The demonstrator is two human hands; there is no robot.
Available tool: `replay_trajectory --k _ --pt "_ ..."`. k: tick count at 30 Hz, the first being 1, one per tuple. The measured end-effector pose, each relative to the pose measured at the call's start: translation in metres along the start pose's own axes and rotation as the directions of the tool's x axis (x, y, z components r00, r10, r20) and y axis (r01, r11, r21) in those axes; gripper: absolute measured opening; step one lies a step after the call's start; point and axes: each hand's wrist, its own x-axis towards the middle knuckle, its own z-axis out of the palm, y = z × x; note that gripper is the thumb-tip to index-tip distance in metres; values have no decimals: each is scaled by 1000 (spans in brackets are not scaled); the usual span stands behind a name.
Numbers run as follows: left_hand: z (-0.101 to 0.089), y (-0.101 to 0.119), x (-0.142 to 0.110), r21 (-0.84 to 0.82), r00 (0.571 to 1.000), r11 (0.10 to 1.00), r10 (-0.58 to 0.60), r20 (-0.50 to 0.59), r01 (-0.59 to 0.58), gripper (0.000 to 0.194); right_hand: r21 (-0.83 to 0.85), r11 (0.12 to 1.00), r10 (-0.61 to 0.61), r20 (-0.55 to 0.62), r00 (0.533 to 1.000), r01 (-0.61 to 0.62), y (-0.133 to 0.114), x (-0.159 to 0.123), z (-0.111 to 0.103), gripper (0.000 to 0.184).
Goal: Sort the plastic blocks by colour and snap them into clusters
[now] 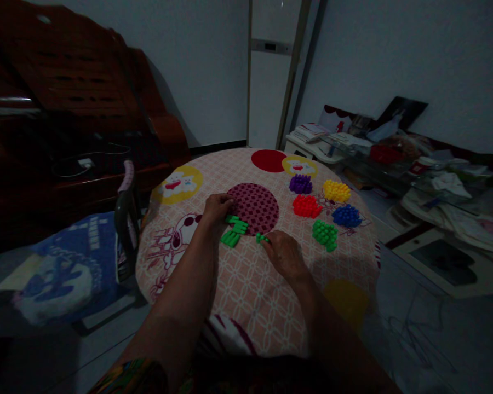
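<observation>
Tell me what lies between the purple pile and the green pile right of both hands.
The red pile lies between the purple pile and that green pile, as the head view shows; the blue pile sits off to the right.

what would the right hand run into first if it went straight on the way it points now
The small green piece at the tip of the right hand, if not already held; past that, probably the group of green pieces to its left. Depth is hard to judge in this dim view.
</observation>
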Motion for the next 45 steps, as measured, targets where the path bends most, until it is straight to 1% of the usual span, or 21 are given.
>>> replay_trajectory --k 2,4,6,8,10,12,16,19,22,25,26,27,29,31,32,34,36,39,42,45 --pt "0 2 -2 2 1000 1000 0 1 0 23 9 999 39 -61 997 -38 22 -12 -5 25" --pt "1 3 -3 0 1000 1000 -10 2 10 22 30 995 103 -168 980 -99 47 -24 -11 25" --pt "1 3 -3 9 1000 1000 -19 10 19 21 51 983 181 -287 941 -174 71 -35 -17 26" --pt "1 3 -2 38 1000 999 -8 5 8 20 62 971 239 -368 899 -233 92 -44 -24 28" --pt "1 3 -2 75 1000 997 15 0 -15 19 70 960 277 -407 871 -272 107 -50 -29 28" --pt "0 4 -2 98 999 995 36 -9 -35 19 77 950 307 -417 855 -304 115 -53 -31 28" --pt "0 5 -4 118 999 992 38 -1 -38 19 43 941 322 -416 850 -335 119 -53 -28 29" --pt "0 3 -3 105 999 994 33 -3 -33 20 -16 937 310 -418 854 -348 116 -53 -25 31" --pt "0 -2 -1 76 1000 997 23 3 -23 22 -72 928 301 -433 850 -365 109 -53 -27 33" --pt "1 -6 2 55 1000 998 27 6 -28 22 -78 928 287 -473 833 -364 95 -50 -31 35" --pt "2 -7 3 49 1000 998 27 7 -27 22 -63 937 275 -477 835 -344 88 -47 -32 34" --pt "2 -8 3 40 1000 999 24 6 -25 22 -40 951 254 -467 847 -307 80 -43 -32 33" --pt "3 -9 4 14 1000 1000 13 11 -13 21 18 980 190 -403 895 -200 61 -31 -31 30" --pt "3 -8 4 -16 1000 1000 2 5 -2 21 60 993 114 -295 949 -101 40 -16 -27 27" --pt "3 -7 3 -27 1000 1000 -3 0 3 21 70 996 77 -236 969 -62 30 -7 -23 26" --pt "3 -4 2 -41 1000 999 -11 -8 10 20 82 996 -4 -138 990 15 11 11 -15 24" --pt "2 -2 1 -52 1000 998 -20 -16 19 19 105 988 -104 -66 992 111 -4 28 -4 24" --pt "2 0 -1 -67 999 997 -30 -24 28 18 124 967 -229 30 973 223 -20 48 14 31" --pt "2 -1 1 -89 999 996 -28 -25 25 17 73 967 -251 80 965 245 -27 59 30 31" --pt "1 -4 4 -101 999 994 -34 -14 32 18 60 968 -246 48 968 243 -26 61 37 30"
